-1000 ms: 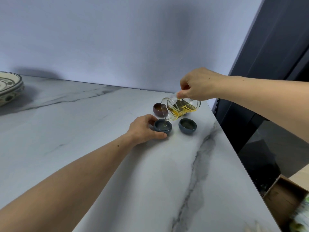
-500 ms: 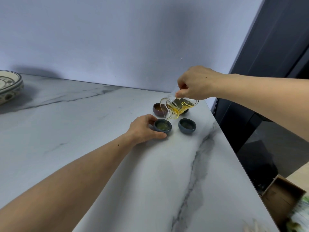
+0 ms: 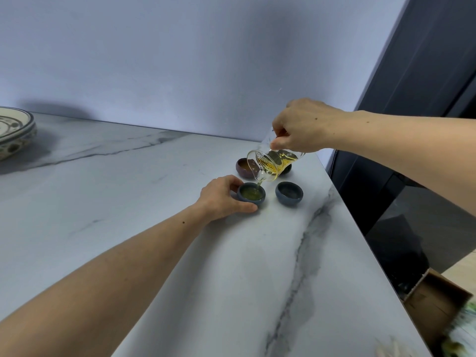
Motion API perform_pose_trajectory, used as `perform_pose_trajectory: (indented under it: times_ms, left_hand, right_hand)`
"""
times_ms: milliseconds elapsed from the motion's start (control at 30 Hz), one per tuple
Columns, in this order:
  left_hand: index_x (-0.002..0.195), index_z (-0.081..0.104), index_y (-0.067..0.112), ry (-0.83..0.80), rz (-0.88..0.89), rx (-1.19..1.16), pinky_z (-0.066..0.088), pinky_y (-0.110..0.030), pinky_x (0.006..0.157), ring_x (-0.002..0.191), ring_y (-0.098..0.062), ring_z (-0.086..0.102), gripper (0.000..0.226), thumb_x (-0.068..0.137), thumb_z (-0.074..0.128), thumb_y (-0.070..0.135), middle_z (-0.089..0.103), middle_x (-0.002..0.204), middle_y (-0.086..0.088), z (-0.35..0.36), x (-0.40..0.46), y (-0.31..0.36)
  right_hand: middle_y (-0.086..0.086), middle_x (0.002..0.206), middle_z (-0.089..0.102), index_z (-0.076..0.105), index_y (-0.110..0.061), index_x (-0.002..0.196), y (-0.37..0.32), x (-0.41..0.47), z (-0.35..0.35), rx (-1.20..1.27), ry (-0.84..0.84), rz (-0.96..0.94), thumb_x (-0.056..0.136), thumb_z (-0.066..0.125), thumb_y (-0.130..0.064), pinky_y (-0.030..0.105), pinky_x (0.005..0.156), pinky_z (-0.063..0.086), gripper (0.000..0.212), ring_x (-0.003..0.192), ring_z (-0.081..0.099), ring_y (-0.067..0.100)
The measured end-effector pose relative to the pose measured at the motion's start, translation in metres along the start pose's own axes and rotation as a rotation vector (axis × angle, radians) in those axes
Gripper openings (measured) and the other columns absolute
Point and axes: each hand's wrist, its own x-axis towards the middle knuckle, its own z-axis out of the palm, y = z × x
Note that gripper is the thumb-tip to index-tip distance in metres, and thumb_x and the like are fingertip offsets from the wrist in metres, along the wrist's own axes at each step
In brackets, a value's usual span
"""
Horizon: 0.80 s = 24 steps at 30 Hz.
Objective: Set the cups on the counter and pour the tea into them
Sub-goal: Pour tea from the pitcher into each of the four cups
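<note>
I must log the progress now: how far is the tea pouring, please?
Done: the cups stand on the counter. In hand: the right hand tips the glass pitcher, and tea streams into the blue cup steadied by the left hand. Left: the second blue cup looks unfilled; the brown cup is unclear, and a cup behind the pitcher is mostly hidden.

R hand (image 3: 301, 126) grips glass pitcher (image 3: 274, 163) from above, tilted w/ spout down-left; thin stream of amber tea drops into blue cup (image 3: 251, 194), approx half full. L hand (image 3: 221, 198) wraps that cup's left side, thumb at its front. 2nd blue cup (image 3: 289, 193) just right, brown cup (image 3: 243, 166) behind, all on marble counter (image 3: 128, 202). Patterned plate (image 3: 14, 131) far left.
</note>
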Motion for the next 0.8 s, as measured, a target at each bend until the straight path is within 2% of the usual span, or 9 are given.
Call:
perform_pose_trajectory:
  times_ms: [400,567,700,800]
  left_hand:
    - [0.117,0.061,0.024,-0.007,-0.001,0.003,0.047,-0.039,0.098,0.107,-0.016,0.057,0.068,0.06,0.085,0.051,0.062,0.108,0.008,0.0,0.001,0.0]
    - [0.119,0.061,0.022,-0.007,-0.011,-0.022,0.048,-0.037,0.097,0.107,-0.016,0.057,0.069,0.06,0.085,0.049,0.063,0.112,0.005,0.0,0.0,0.0]
    - [0.118,0.061,0.023,0.001,-0.01,-0.029,0.048,-0.036,0.096,0.105,-0.016,0.058,0.07,0.059,0.086,0.049,0.063,0.11,0.006,0.0,-0.001,0.0]
    - [0.118,0.061,0.023,-0.004,-0.012,-0.035,0.048,-0.035,0.095,0.104,-0.016,0.058,0.069,0.059,0.086,0.048,0.062,0.108,0.007,0.0,-0.001,0.0]
  right_hand:
    - [0.009,0.083,0.063,0.066,-0.013,0.085,0.002,0.0,0.005,0.007,-0.025,0.024,0.088,0.056,-0.046,0.034,0.067,0.045,0.035,0.087,0.06,0.03]
    - [0.006,0.084,0.064,0.065,-0.015,0.086,0.009,-0.002,0.008,0.044,-0.031,0.062,0.087,0.056,-0.048,0.036,0.071,0.049,0.035,0.085,0.058,0.028]
    - [0.004,0.081,0.065,0.066,-0.014,0.088,0.015,-0.008,0.009,0.121,-0.06,0.122,0.088,0.056,-0.049,0.035,0.07,0.047,0.036,0.08,0.056,0.024]
    - [0.006,0.088,0.066,0.067,-0.012,0.091,0.02,-0.015,0.009,0.187,-0.075,0.172,0.088,0.056,-0.05,0.031,0.07,0.041,0.039,0.084,0.054,0.024]
